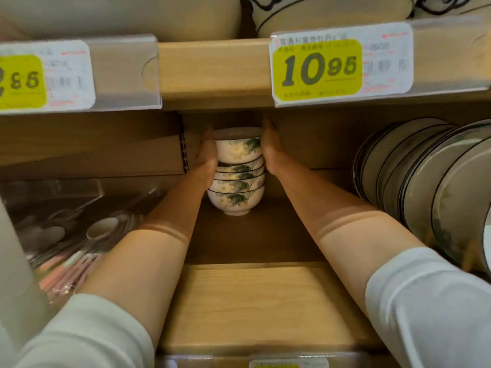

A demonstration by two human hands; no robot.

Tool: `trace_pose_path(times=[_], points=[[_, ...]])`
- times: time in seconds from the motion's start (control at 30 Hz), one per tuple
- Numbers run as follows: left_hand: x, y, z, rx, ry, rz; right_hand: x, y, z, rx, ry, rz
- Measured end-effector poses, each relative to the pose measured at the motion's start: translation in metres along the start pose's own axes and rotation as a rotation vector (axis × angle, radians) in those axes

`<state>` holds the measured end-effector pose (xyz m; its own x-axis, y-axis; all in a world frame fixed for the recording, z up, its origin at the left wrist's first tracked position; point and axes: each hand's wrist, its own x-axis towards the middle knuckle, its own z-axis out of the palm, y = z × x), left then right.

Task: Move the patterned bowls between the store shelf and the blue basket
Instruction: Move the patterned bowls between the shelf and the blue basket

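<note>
Left fingers (208, 132): straight and together, laid flat along the left wall of the top bowl (237, 148). No curl shows, and the tips run past the rim into shadow.
Right fingers (266, 126): also straight and close together, pressed to the right wall of the same bowl. The tips reach past its rim towards the underside of the upper shelf (212, 73).
Left hand (208, 158): your palm is turned in against the bowl, with the heel beside the rims just below.
Right hand (271, 152): mirrors the left, palm in, heel level with the next rim down.
Top bowl: white with a pale flower, green leaves and a dark rim line. It is upright between your two palms. You cannot tell whether it rests on the bowl below or hangs clear of it.
Stack (236, 189): several matching bowls nested upright. The lowest stands on its foot deep on the shelf (255, 235), near the back wall.
Forearms (332, 229): bare, stretched straight in, one on each side of the stack.
Sleeves (430, 301): white, pushed up, close to the camera.
Plates (414, 176): a dark-rimmed row standing on edge on the same shelf, well right of your right arm.
Spoons (102, 228): pale ones lie with packed cutlery left of your left arm.
Price tag (317, 70): yellow, reading 10.95, on the upper shelf's front edge above the stack.
</note>
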<state>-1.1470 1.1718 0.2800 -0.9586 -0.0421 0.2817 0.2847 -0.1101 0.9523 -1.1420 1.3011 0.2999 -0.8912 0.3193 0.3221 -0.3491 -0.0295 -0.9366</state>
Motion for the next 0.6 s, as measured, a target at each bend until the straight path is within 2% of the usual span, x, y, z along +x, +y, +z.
trace_pose_path(times=[0.17, 0.33, 0.43, 0.6], points=[[0.010, -0.012, -0.007, 0.004, -0.015, -0.105, 0.006, 0.018, 0.006, -0.058, -0.014, 0.041], [0.015, -0.022, -0.005, -0.005, -0.003, -0.084, 0.013, 0.032, 0.008, -0.065, 0.009, 0.006], [0.014, -0.024, -0.002, -0.039, 0.058, -0.054, 0.011, 0.042, 0.006, -0.063, -0.010, -0.013], [0.015, -0.039, -0.005, -0.085, 0.068, 0.014, 0.007, 0.061, 0.004, -0.049, -0.041, 0.086]])
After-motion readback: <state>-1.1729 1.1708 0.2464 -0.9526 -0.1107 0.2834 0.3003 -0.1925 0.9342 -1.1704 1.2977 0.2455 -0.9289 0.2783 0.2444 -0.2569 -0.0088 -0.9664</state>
